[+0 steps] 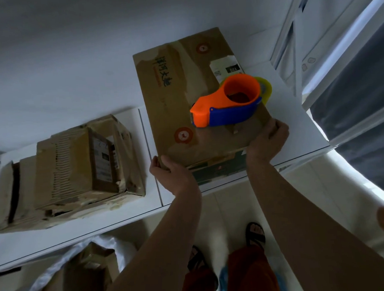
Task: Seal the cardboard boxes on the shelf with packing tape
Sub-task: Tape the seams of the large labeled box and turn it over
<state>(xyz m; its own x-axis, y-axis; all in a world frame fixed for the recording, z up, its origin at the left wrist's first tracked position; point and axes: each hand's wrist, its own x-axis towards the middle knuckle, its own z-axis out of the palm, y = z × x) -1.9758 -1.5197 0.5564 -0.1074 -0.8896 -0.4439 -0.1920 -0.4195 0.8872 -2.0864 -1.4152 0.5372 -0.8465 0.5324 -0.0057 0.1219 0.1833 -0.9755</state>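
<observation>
Head view, left: a torn cardboard box (72,171) lies on the white shelf (296,108).
Left hand (170,171): grip curled on the printed box (195,96) near corner.
Tape dispenser (226,103): rests atop that box.
Right hand (268,139): grip curled on the other near corner.

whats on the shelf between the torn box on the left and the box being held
Head view: only bare white shelf, with a thin seam line running across it, separates the torn box from the held box.

The white shelf (132,217) is carrying two cardboard boxes — a printed box (184,96) (dispenser lying on top) and a torn box (72,171).
</observation>
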